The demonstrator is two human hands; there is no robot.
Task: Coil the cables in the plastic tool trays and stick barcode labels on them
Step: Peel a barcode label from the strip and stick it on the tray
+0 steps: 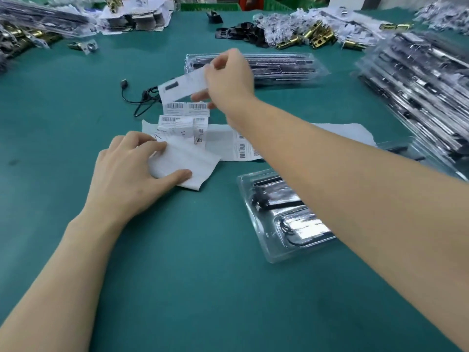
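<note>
My right hand [228, 77] pinches the upper end of a white label strip [182, 88] and lifts it above the green table. Barcode labels [186, 109] hang on the strip's lower part. My left hand [129, 168] presses on and grips a blank backing sheet [187, 163] lying on the table. A clear plastic tray [281, 219] with black tools and a coiled cable lies under my right forearm. A second clear tray [284, 66] lies beyond my right hand. A loose black USB cable [138, 97] lies uncoiled left of the strip.
A tall stack of filled clear trays [416, 90] stands at the right. Brass lock parts and bagged pieces [312, 34] crowd the back right, more bags and brass parts [28, 34] the back left. Another label sheet [243, 146] lies under my right forearm.
</note>
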